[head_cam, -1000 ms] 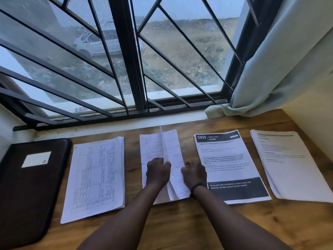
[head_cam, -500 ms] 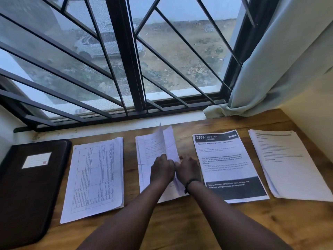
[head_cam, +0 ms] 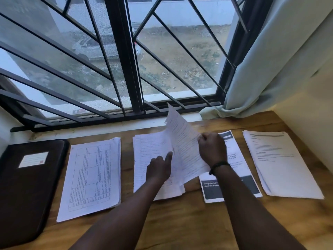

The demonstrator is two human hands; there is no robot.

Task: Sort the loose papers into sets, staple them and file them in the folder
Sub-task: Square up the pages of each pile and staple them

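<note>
Pinching top sheet (head_cam: 183, 143) up w/ right hand (head_cam: 212, 148); left hand (head_cam: 159, 168) fingers extended, pressing stack (head_cam: 149, 156).

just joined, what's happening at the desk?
A person is sorting papers on a wooden desk. The right hand lifts a handwritten sheet off the handwritten stack, which the left hand presses flat. Three other stacks lie alongside; the black folder lies closed at far left.

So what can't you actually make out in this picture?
Head view only:
- Handwriting on the lifted sheet: blurred, too small to read.
- Middle of the dark-banded printout: hidden by the right hand and the sheet.
- Folder: left side cut off by the frame edge.
- A stapler: none in view.
</note>
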